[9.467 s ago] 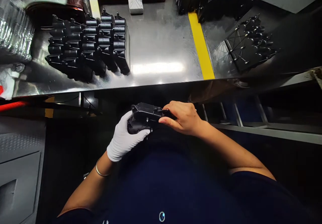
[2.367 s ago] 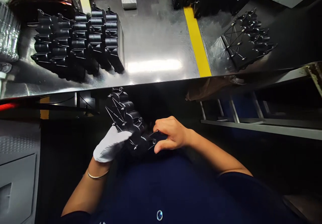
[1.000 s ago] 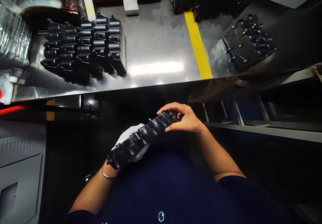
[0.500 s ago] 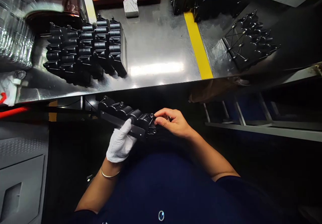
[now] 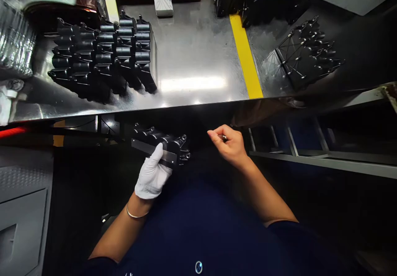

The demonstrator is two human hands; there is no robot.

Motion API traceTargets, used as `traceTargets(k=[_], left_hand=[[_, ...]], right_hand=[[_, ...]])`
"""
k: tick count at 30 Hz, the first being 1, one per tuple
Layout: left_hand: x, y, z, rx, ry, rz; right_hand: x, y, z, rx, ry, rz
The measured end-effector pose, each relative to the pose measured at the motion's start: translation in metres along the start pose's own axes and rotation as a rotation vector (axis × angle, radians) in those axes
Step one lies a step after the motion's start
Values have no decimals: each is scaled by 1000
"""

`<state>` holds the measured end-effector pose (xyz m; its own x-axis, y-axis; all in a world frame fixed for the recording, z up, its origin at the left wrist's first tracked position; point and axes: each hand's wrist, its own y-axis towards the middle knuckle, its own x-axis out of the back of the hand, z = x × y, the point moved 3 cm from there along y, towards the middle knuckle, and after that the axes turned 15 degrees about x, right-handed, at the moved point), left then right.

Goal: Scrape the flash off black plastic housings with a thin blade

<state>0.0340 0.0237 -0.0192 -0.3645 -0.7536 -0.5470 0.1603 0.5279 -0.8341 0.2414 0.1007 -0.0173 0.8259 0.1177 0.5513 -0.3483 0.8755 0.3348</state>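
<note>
My left hand (image 5: 151, 176), in a white glove, grips a black molded plastic part (image 5: 158, 140) in front of my body, below the table edge. The part has a row of rounded humps, small ringed lugs at its right end and a flat smooth side under my thumb. My bare right hand (image 5: 231, 143) is held apart from it, to the right. Its fingers are curled and pinched together. Something small with a metallic glint shows among them; its kind is hidden.
On the steel table (image 5: 192, 52), rows of similar black parts (image 5: 105, 56) stand at left. More black parts (image 5: 310, 56) stand at right, beyond yellow tape (image 5: 246, 56). A white wrapped block (image 5: 163, 5) lies at the back. A metal rack (image 5: 310, 158) is at lower right.
The black part has been turned over and around in my left hand, its smooth side now facing up. Over the last half second my right hand has drawn away from the part's lugs, rightward.
</note>
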Motion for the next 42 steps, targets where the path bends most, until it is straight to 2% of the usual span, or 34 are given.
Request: traceTargets(k=[2,4,6,10,13,20,25,30,34,38,42], left_hand=[[3,-3,-5,-3,87,22],[7,-5,-7,9,210,85],[11,-6,-8,14,331,152],[14,-8,-5,6,474,207],[13,-9,-3,5,525,198],[14,-5,3,21,386,173],[7,-5,10,24,277,139],[1,-8,14,75,144,62],[1,-11,17,181,39,8],[-3,-15,17,306,-143,13],[-7,-18,16,379,-256,44]], right_hand=[[14,1,-15,-88,-289,14],[21,5,-15,-66,-421,74],[18,10,2,109,-324,157],[-3,14,51,565,112,399],[-15,15,64,695,186,452],[-20,15,51,722,67,223],[-18,16,51,748,-25,184],[-20,19,51,681,-104,84],[-21,19,52,673,-129,125],[-11,27,49,633,-28,184],[-2,36,48,722,-132,251]])
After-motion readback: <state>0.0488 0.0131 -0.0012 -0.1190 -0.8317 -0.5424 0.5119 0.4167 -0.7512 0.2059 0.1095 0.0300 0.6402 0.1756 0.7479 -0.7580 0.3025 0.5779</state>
